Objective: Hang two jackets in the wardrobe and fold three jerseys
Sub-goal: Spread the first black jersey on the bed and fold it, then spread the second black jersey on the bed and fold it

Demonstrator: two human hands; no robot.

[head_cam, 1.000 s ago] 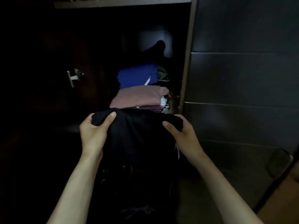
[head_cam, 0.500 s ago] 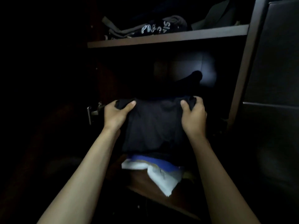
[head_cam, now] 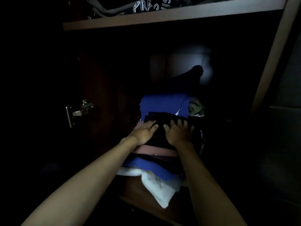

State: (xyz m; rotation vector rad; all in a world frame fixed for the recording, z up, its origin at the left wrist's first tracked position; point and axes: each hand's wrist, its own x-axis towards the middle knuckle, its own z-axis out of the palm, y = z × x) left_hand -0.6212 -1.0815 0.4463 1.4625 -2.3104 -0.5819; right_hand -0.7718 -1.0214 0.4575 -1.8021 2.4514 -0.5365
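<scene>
A folded black jersey [head_cam: 164, 119] lies on top of a stack of folded clothes inside the dark wardrobe. My left hand [head_cam: 144, 132] and my right hand [head_cam: 178, 132] rest flat on it, palms down, fingers spread. Under the black jersey shows a pink folded garment [head_cam: 156, 150], then a blue one [head_cam: 146, 165] and white cloth [head_cam: 161, 188] hanging over the shelf edge. Behind the black jersey sits a blue folded garment [head_cam: 162, 103].
A wooden shelf [head_cam: 146, 17] runs overhead with a dark printed garment [head_cam: 151, 4] on it. A metal door hinge [head_cam: 78, 110] is on the left wall. The wardrobe's side post [head_cam: 273, 54] stands at right. A dark shape [head_cam: 189, 75] lies at the back.
My hands carried the folded black jersey into the wardrobe, set it on the stack and let go of its edges; they now lie flat on top of it.
</scene>
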